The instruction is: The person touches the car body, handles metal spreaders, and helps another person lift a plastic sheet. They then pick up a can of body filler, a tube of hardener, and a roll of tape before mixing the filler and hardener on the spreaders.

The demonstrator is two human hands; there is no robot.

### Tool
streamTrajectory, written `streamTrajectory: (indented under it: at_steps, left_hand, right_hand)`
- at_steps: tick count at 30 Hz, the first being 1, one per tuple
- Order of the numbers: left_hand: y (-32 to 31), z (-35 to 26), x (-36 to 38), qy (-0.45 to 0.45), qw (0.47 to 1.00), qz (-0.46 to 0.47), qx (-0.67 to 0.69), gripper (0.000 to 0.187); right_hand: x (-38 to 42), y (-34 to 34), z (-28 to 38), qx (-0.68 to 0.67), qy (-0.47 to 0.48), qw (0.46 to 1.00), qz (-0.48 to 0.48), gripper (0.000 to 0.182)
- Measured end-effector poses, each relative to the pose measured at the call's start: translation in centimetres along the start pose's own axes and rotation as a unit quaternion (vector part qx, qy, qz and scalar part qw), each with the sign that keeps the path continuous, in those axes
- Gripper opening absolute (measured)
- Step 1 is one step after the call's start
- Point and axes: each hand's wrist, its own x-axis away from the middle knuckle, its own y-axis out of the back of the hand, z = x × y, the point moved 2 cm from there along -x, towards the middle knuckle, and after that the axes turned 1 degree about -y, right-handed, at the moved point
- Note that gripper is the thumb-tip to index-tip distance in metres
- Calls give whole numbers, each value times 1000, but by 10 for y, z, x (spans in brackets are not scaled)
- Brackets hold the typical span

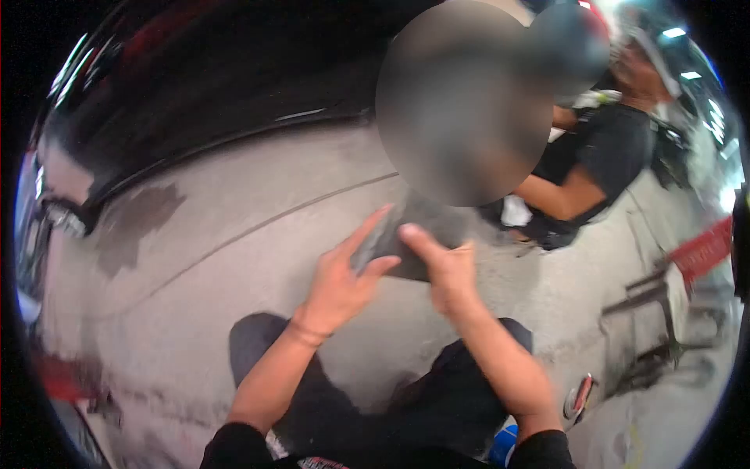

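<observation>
My left hand point(340, 285) is raised over my lap, its index finger stretched out and its thumb apart. Behind and beside these fingers lies the lighter left edge of a dark grey, flat sheet point(414, 262). My right hand point(451, 273) is at the sheet's right side, with the thumb laid across its face and the other fingers mostly hidden. Motion blur hides the sheet's material, and its upper part runs behind a blurred-out area.
A black car body point(226, 78) spans the upper left. A person in a black shirt point(613, 156) crouches at upper right. A thin line or cable point(258, 219) crosses the concrete floor point(187, 289). At right are a red-and-grey stand point(676, 297) and a small red-and-white item point(580, 396).
</observation>
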Motion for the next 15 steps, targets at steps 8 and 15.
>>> streamTrajectory:
  at_steps: [8, 15]
  left_hand:
    - [-10, -7, -2, -50, 996, 19, -70, 56]
    - [3, 5, 4, 115, 983, 142, 1, 56]
  right_hand:
    - [5, 2, 10, 31, 35, 999, 25, 19]
    - [9, 8, 15, 219, 109, 960, 137, 18]
